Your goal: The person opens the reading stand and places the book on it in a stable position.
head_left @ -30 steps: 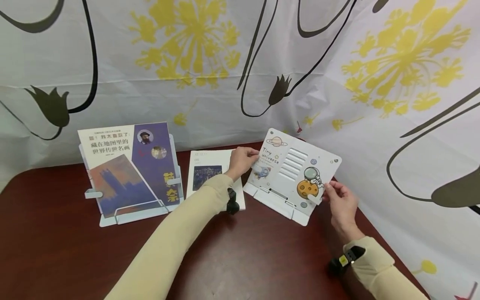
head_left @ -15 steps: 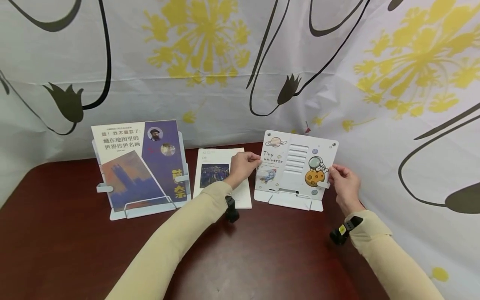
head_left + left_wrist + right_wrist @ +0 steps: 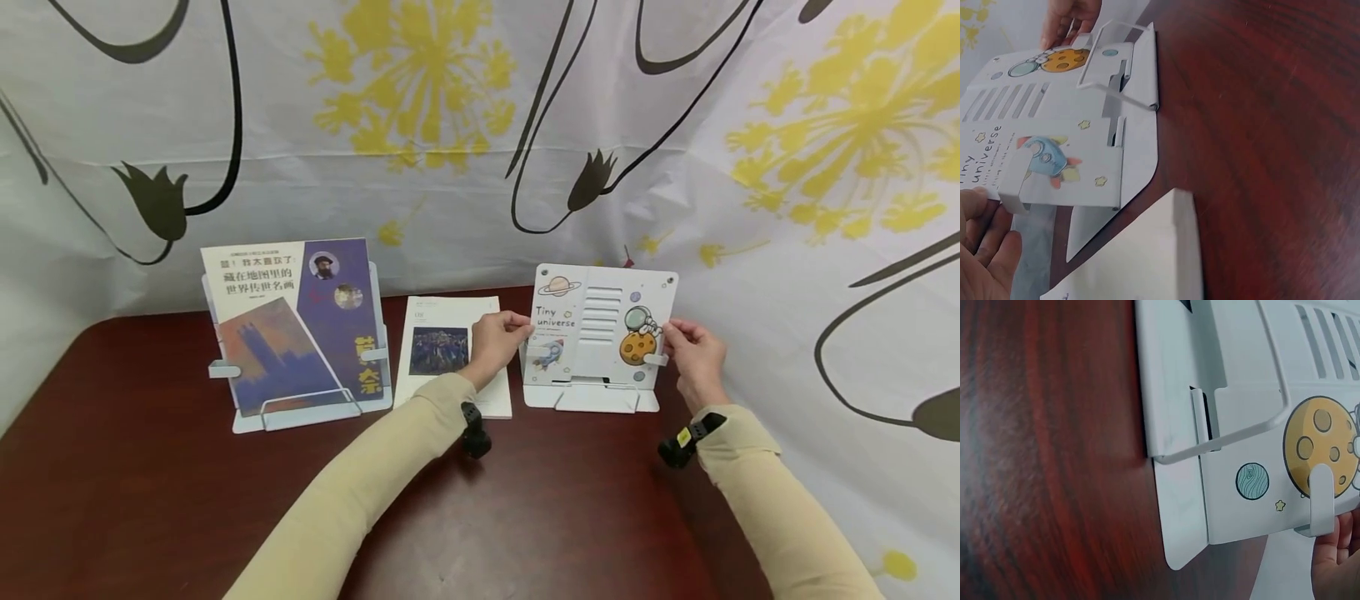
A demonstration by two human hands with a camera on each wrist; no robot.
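A white metal book stand (image 3: pixel 596 362) printed with "Tiny universe", a planet and an astronaut stands propped up at the right of the table. My left hand (image 3: pixel 497 342) pinches its left edge, with thumb and fingers beside the side clip in the left wrist view. On the opposite edge, my right hand (image 3: pixel 699 358) holds it near the orange moon, and its fingers go behind the panel in the right wrist view. The stand's wire page holder (image 3: pixel 1235 434) lies folded out over the bottom ledge. No book rests on this stand.
Left of it, a white book (image 3: pixel 498 400) with a dark picture lies flat, partly under my left forearm. Farther left, a second white stand (image 3: pixel 251 422) holds a large purple and cream book (image 3: pixel 341 333). Patterned cloth (image 3: pixel 450 200) hangs behind and along the right side.
The book stand has turned from a slant to face me nearly squarely, both hands keeping their hold on its edges. The head view has shifted, so everything sits farther right.
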